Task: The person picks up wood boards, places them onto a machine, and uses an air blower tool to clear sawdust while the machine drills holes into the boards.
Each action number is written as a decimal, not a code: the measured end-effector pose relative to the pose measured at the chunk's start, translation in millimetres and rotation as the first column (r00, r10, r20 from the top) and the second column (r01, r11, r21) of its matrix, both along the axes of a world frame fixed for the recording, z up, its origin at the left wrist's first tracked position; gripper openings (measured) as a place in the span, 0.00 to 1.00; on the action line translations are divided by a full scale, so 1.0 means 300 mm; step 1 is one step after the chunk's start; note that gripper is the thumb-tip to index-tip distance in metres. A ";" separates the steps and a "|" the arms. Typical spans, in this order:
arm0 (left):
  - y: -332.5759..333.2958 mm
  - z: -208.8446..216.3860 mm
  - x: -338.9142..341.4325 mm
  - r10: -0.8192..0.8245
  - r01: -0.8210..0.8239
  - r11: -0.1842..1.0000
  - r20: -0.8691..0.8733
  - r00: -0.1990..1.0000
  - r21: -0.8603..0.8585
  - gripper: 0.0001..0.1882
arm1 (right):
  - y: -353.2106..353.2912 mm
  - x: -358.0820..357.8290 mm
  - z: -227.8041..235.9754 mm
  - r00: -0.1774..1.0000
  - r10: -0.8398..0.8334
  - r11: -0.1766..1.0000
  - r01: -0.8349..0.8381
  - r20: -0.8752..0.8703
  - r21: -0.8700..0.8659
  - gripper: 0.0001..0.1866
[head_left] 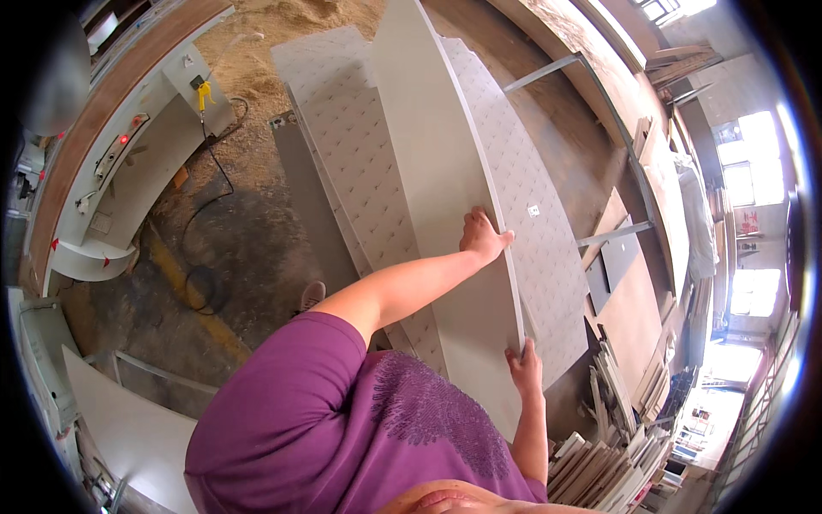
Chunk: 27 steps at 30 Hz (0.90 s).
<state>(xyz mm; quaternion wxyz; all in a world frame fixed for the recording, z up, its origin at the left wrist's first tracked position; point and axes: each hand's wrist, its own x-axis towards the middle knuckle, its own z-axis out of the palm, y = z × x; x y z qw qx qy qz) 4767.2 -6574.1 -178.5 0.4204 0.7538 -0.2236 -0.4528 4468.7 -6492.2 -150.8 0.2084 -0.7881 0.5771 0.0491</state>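
A long pale grey board [428, 146] stands tilted over a stack of boards wrapped in patterned film [548, 265]. Its upper edge runs lengthwise in front of me. My left hand [485, 236] is closed over that edge at mid-length, thumb on one face and fingers on the other. Nearer my body, my right hand [525, 367] grips the same edge from the right side; some of its fingers are hidden behind the board. Below, the lower edge of the board appears to rest on the wrapped stack, though the contact is partly hidden.
To the left stands a long machine [128, 171] with a yellow air gun [204, 94] and a black hose [197, 210] trailing to the floor. Sawdust [257, 60] covers the floor ahead. A metal frame [635, 163] and stacked wood strips [604, 471] are on the right.
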 end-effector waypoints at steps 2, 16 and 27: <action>0.023 0.008 0.008 0.011 -0.011 1.000 -0.012 1.000 -0.024 0.39 | -0.044 0.080 0.012 0.998 0.058 0.998 -0.059 0.041 0.035 0.23; 0.504 -0.732 0.123 0.206 -0.104 0.977 -0.713 0.670 0.185 0.32 | -0.010 0.272 0.127 0.971 0.227 0.925 -0.191 -0.075 0.329 0.16; 0.500 -0.851 -0.002 0.209 -0.455 0.877 -0.975 0.075 0.153 0.40 | 0.236 0.342 0.716 0.998 -0.047 0.874 0.066 -0.051 0.482 0.10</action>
